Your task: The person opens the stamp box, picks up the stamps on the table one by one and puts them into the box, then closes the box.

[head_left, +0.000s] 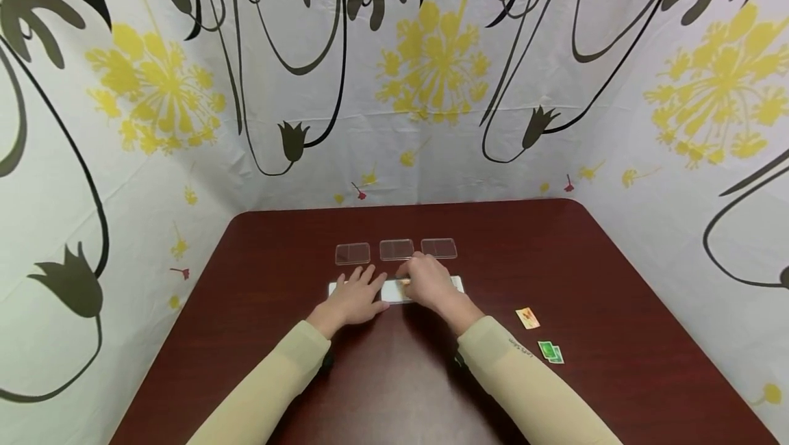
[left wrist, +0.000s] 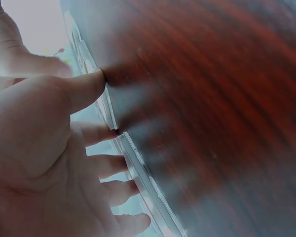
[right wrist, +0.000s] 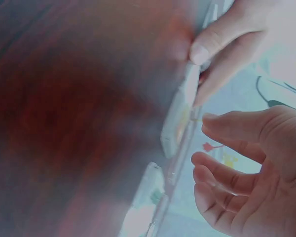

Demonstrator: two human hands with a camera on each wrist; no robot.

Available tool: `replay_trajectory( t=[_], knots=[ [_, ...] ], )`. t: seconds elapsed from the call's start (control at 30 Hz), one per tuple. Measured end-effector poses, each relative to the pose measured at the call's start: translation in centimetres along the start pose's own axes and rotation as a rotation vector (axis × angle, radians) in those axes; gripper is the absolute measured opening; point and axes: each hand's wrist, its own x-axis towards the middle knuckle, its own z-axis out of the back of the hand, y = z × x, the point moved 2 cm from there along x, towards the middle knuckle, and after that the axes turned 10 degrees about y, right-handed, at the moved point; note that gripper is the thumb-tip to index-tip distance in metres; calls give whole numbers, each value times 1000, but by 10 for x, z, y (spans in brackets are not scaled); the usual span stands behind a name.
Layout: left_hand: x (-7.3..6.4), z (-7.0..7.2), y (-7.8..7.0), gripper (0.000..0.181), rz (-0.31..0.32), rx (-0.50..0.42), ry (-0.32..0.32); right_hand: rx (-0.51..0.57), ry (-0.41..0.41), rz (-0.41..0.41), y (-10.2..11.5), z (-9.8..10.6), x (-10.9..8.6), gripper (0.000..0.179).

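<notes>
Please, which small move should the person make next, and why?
Probably the right hand should settle the yellowish piece flat on the middle white case. Its fingers are right at that piece, though whether they pinch it is unclear. The left hand seems to steady this case, its thumb at the edge.

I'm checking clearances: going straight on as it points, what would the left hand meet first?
The left hand would likely meet the leftmost clear tray, just ahead, though its line runs near that tray's right edge; depth is unclear.
</notes>
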Motion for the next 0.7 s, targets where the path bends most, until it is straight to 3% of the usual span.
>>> replay_trajectory(
  t=[0.37, 0.7],
  knots=[
    [4, -2, -5, 70, 5, 0, 8, 18, -11, 21, -8, 35, -30, 28],
    [0, -7, 0, 72, 10, -19, -12, 112, -87, -53, -55, 61, -74, 40]
  ],
)
